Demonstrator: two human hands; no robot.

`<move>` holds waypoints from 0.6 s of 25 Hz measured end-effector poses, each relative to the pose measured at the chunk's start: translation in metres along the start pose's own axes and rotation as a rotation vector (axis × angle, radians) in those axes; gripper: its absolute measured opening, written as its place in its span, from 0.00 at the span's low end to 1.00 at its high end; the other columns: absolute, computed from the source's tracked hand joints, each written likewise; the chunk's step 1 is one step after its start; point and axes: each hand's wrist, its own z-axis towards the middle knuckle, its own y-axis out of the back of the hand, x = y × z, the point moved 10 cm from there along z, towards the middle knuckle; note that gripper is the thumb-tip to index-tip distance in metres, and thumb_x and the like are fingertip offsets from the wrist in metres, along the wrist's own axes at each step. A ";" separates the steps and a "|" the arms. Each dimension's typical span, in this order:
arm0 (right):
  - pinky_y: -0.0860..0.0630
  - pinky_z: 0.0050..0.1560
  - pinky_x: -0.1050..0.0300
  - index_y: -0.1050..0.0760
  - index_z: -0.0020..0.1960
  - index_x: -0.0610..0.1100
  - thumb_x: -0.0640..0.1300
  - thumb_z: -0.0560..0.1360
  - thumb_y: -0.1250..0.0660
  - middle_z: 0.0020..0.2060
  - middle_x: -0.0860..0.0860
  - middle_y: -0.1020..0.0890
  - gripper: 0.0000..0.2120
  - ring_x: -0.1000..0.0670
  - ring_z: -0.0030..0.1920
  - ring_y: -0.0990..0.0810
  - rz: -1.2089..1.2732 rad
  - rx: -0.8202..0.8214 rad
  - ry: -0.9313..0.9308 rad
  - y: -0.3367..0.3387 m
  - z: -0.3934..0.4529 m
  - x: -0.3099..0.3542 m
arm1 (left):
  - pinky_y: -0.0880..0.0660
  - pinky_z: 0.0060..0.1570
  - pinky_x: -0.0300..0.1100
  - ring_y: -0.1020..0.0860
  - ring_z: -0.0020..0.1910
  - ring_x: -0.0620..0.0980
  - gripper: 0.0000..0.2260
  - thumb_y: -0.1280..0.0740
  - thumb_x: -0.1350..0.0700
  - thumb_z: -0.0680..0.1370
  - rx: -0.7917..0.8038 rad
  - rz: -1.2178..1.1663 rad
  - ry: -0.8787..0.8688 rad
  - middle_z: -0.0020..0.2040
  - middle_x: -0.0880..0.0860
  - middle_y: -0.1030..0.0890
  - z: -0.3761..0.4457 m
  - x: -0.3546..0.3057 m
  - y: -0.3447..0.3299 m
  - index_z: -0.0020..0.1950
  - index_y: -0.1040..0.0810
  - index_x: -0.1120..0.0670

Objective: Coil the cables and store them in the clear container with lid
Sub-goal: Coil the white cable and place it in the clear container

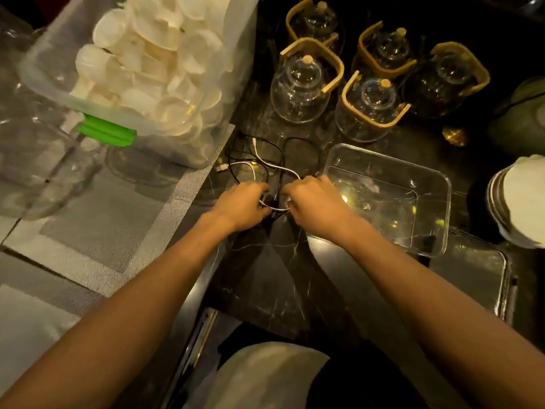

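From my head camera, both my hands meet at the centre of the dark marbled table (pixel 274 278), each with a closed grip on the tangle of thin black and white cables (pixel 272 166): my left hand (pixel 241 206) pinches the strands on its side and my right hand (pixel 314 203) curls its fingers round the white loop that runs between the two. The loose run of the tangle lies at twelve o'clock from my hands, fanning away from me in loops whose long axis runs roughly eleven to five o'clock, with a small plug end out at ten o'clock near the edge of the grey woven mat (pixel 112 231). The clear rectangular plastic container (pixel 436 184) sits at three o'clock, just beside my right hand, so I judge that hand the nearer one for dropping a coil in; it looks empty, though glare makes its floor hard to read. What seems to be its clear lid (pixel 483 276) lies at five o'clock of it, off the box. At ten o'clock a big translucent bin with a green latch (pixel 106 132) holds a heap of white round plastic lids. At one o'clock stand five clear glass jars with wooden handles (pixel 300 84), apparently empty.
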 end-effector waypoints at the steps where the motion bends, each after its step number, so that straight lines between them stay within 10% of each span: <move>1: 0.32 0.60 0.47 0.23 0.59 0.45 0.41 0.80 0.39 0.58 0.46 0.18 0.10 0.42 0.61 0.22 -0.076 0.020 0.013 -0.003 0.004 0.002 | 0.22 0.56 0.56 0.20 0.61 0.59 0.18 0.30 0.48 0.76 0.001 -0.006 0.000 0.61 0.56 0.18 0.001 0.001 -0.001 0.64 0.22 0.52; 15: 0.27 0.59 0.48 0.28 0.68 0.43 0.39 0.79 0.35 0.63 0.45 0.22 0.18 0.42 0.64 0.22 -0.216 0.141 0.140 -0.028 0.065 0.000 | 0.25 0.43 0.45 0.20 0.50 0.52 0.12 0.29 0.49 0.77 -0.151 -0.127 0.090 0.51 0.50 0.21 0.013 0.021 0.003 0.58 0.20 0.52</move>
